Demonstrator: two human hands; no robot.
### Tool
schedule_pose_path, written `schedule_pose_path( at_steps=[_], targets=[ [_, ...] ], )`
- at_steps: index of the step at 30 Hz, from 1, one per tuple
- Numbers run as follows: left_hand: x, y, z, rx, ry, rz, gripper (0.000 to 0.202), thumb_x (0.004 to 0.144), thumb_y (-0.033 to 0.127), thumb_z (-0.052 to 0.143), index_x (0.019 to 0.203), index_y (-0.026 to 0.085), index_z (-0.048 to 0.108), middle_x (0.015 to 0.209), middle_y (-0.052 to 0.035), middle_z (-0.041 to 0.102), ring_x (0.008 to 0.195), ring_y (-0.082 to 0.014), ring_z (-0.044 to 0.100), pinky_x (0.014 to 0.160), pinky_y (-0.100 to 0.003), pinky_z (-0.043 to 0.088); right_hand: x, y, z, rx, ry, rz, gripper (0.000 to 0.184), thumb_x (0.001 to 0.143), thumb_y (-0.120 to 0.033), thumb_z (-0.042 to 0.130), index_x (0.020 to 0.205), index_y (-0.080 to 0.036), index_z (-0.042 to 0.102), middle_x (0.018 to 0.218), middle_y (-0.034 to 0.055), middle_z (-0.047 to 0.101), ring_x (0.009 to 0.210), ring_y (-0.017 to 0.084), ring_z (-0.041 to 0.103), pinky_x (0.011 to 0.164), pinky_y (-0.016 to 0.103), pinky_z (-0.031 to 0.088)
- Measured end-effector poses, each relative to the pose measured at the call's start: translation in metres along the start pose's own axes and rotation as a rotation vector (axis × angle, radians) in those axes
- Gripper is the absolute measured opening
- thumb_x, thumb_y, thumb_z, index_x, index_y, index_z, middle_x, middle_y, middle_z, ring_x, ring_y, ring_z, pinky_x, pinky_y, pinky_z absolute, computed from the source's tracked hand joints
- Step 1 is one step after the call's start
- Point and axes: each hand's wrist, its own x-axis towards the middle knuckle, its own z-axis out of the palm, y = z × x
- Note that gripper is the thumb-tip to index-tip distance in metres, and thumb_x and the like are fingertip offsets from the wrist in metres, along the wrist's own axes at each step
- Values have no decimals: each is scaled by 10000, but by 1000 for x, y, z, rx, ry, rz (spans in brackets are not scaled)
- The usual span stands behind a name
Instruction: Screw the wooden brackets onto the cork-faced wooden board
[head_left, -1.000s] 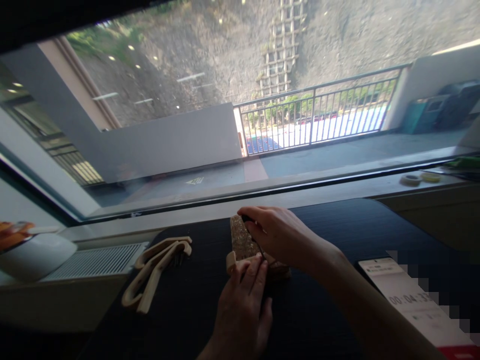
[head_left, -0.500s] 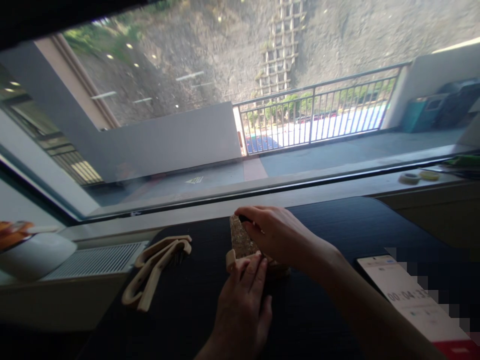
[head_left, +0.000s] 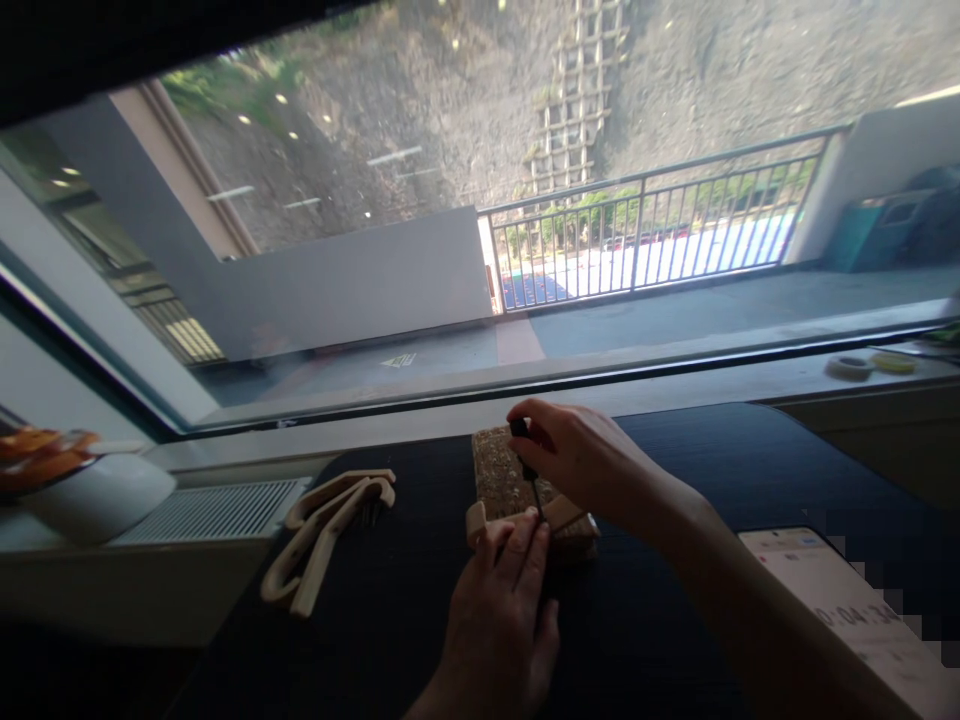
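Note:
My right hand (head_left: pixel 577 450) grips the black handle of a small screwdriver (head_left: pixel 521 440) between thumb and fingers. Its thin shaft slants down to a light wooden hook (head_left: pixel 571 512), close to my left fingertips. My left hand (head_left: pixel 502 600) presses that hook with its fingers against a brown, rough-textured block (head_left: pixel 499 470) on the dark table. The hook's curled end sticks out left of my fingers; its middle is covered by them. Whether a screw sits under the tip I cannot make out.
More curved wooden hooks (head_left: pixel 326 540) lie to the left on the black table (head_left: pixel 637 620). At the right is a phone (head_left: pixel 817 580) running a timer. Tape rolls (head_left: pixel 850 368) rest on the window sill, and a white pot (head_left: pixel 112 495) stands at far left.
My right hand has lifted and turned slightly, so the screwdriver's handle and shaft show now. My left hand keeps its hold on the hook. The whole view has shifted a little.

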Motion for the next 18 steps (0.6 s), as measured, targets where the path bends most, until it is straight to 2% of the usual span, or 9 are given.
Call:
schedule_pose_path(
  at_steps=[5,10,18],
  targets=[
    [1,0,-1,-10,12,-12,538,739,121,525,1274,65,532,1301,-137,580,1134,-288,518,911,-452,538,-2,-5,3,-10,-16,-75,259,906,-257,509,1114,-244,663,941,35,717,814,179,656,660,251,398],
    [1,1,-2,-61,25,-46,499,736,138,533,1229,76,577,1263,-134,609,1131,-295,525,904,-452,541,-6,-11,3,34,-48,-131,300,918,-241,477,1155,-286,655,1002,13,728,884,179,667,699,243,420],
    [0,0,-1,-93,5,-65,567,722,143,559,1285,76,541,1335,-122,564,1161,-299,512,938,-439,526,-3,9,-10,-10,-48,-9,213,871,-320,538,1019,-243,671,757,3,721,650,154,634,560,237,376]
  ],
)
